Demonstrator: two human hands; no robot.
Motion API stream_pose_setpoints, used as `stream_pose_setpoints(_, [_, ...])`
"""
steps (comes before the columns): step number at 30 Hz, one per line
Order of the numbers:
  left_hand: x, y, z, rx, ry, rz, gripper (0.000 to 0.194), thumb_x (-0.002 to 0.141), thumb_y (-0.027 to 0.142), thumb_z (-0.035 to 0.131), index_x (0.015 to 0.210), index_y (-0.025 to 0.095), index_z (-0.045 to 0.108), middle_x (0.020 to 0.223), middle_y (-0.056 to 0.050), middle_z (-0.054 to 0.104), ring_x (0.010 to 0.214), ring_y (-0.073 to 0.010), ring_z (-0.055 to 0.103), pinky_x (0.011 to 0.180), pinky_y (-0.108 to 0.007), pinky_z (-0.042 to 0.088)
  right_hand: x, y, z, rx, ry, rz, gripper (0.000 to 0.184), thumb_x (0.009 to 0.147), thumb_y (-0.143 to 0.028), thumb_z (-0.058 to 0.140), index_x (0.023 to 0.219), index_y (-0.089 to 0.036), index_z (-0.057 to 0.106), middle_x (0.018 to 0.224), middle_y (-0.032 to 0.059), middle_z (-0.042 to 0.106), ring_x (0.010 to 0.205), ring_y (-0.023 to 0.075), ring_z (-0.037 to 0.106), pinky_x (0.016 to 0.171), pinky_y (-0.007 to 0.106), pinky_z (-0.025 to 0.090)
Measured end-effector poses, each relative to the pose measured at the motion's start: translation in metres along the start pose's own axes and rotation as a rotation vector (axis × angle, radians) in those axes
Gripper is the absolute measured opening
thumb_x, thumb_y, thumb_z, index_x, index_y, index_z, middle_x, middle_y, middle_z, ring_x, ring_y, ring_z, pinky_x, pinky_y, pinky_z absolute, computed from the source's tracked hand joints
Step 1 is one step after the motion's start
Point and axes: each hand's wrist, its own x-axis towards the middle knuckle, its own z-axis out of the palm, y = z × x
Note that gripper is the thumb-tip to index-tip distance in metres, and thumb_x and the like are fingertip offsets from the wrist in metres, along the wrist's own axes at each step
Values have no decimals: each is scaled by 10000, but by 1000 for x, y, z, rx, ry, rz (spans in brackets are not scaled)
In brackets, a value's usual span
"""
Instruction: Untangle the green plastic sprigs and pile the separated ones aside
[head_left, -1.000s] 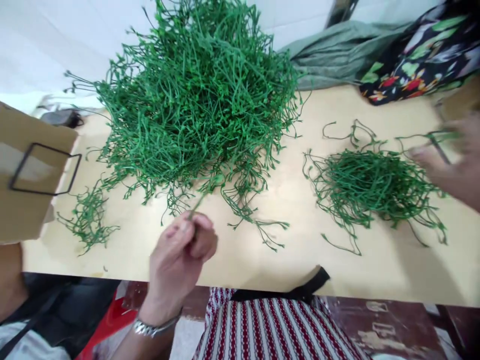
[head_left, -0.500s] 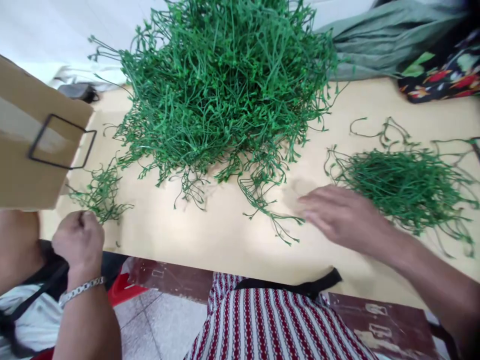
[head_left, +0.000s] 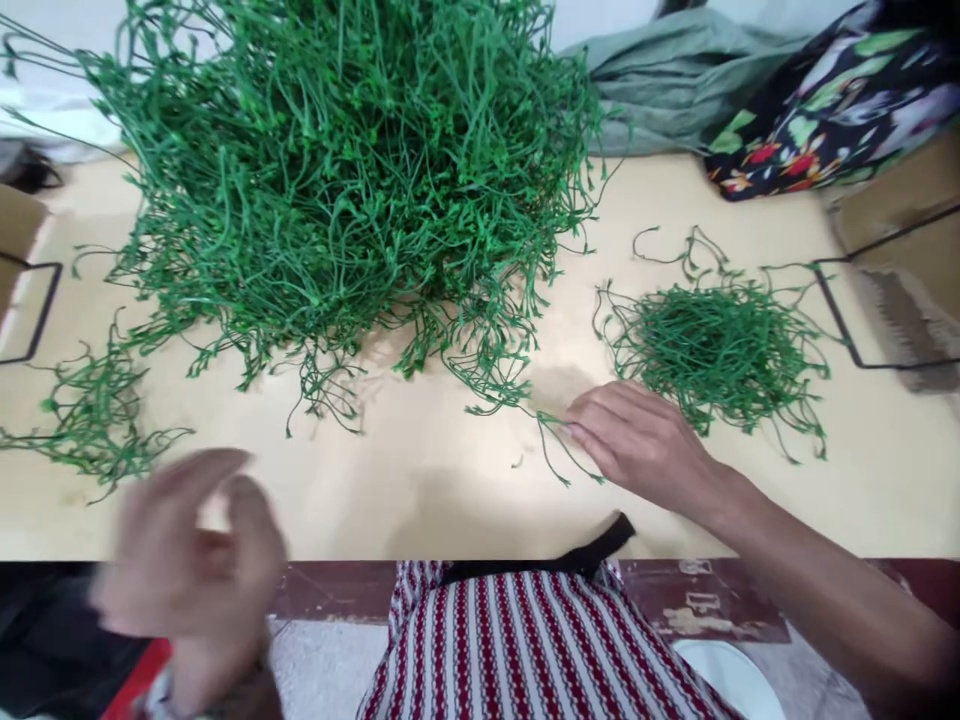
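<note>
Near the middle front of the table, my right hand (head_left: 637,440) pinches the end of a thin green plastic stem (head_left: 551,425) with small forked tips. That stem lies beside the loose stems at the lower edge of a big tangled heap of green stems (head_left: 352,190). To the right of the heap is a smaller, flatter pile of stems (head_left: 720,345), just behind my right hand. My left hand (head_left: 199,555) is over the front edge at left, blurred, thumb and forefinger apart, with nothing visible between them. A small cluster of stems (head_left: 97,410) lies beyond it.
Cardboard boxes with black wire frames stand at the right (head_left: 907,250) and at the left edge (head_left: 15,250). A grey-green cloth (head_left: 675,80) and a floral cloth (head_left: 832,110) lie at the back right. A black strap (head_left: 592,550) rests at the front edge.
My left hand carried a stem to the left, and now shows none. My right hand came from the right pile to the middle and took hold of a stem. The view shifted.
</note>
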Motion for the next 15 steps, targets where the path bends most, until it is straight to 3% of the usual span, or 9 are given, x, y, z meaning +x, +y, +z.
stream_pose_setpoints(1, [-5, 9, 24, 115, -68, 342, 404, 666, -25, 538, 968, 228, 628, 870, -11, 621, 730, -158, 558, 484, -232, 409, 0, -2, -3, 102, 1, 39, 146, 857, -184, 440, 770, -163, 556, 743, 53, 594, 703, 142, 524, 675, 271, 391])
stream_pose_setpoints(2, [-8, 17, 47, 176, -283, 594, 376, 663, -15, 544, 946, 221, 622, 822, -12, 622, 726, -161, 566, 550, -250, 456, 1, -4, -5, 215, -9, 87, 127, 852, -190, 449, 770, -166, 542, 714, 38, 585, 661, 125, 518, 630, 250, 390])
stream_pose_setpoints(3, [-10, 22, 69, 231, -415, 678, 378, 680, -5, 537, 996, 197, 588, 838, -38, 630, 754, -170, 575, 628, -278, 491, 2, -6, -7, 328, -31, 137, 110, 844, -193, 459, 762, -169, 528, 687, 22, 571, 621, 108, 505, 586, 228, 382])
stream_pose_setpoints(4, [-10, 26, 88, 320, -493, 661, 393, 716, 26, 523, 1084, 161, 534, 932, -94, 631, 848, -198, 581, 722, -320, 503, 3, -10, -9, 431, -60, 184, 101, 833, -195, 471, 745, -172, 515, 659, 6, 553, 588, 93, 489, 548, 210, 368])
stream_pose_setpoints(6, [-7, 26, 116, 426, -445, 618, 417, 764, 91, 498, 1177, 127, 451, 1035, -158, 597, 992, -244, 547, 817, -383, 482, 4, -18, -13, 582, -112, 253, 109, 807, -196, 502, 701, -171, 492, 616, -15, 515, 554, 76, 456, 507, 188, 344])
stream_pose_setpoints(8, [-3, 23, 130, 485, -363, 605, 449, 775, 156, 517, 1212, 131, 419, 1131, -190, 542, 1072, -279, 499, 852, -433, 450, 4, -25, -16, 705, -180, 273, 119, 790, -197, 522, 681, -164, 488, 602, -25, 488, 546, 66, 429, 498, 178, 334])
stream_pose_setpoints(12, [2, 19, 133, 416, -307, 705, 324, 733, 169, 580, 1052, 214, 546, 1160, -145, 525, 1078, -292, 465, 866, -475, 404, -1, -32, -18, 970, -375, 242, 125, 814, -204, 503, 700, -153, 508, 639, -18, 501, 577, 64, 437, 535, 182, 355])
stream_pose_setpoints(15, [6, 25, 128, 307, -312, 737, 240, 721, 105, 563, 922, 233, 589, 1023, -91, 592, 1062, -265, 470, 912, -481, 370, -3, -25, -14, 1143, -297, 294, 169, 831, -290, 513, 739, -149, 529, 676, 6, 542, 624, 86, 501, 575, 206, 398])
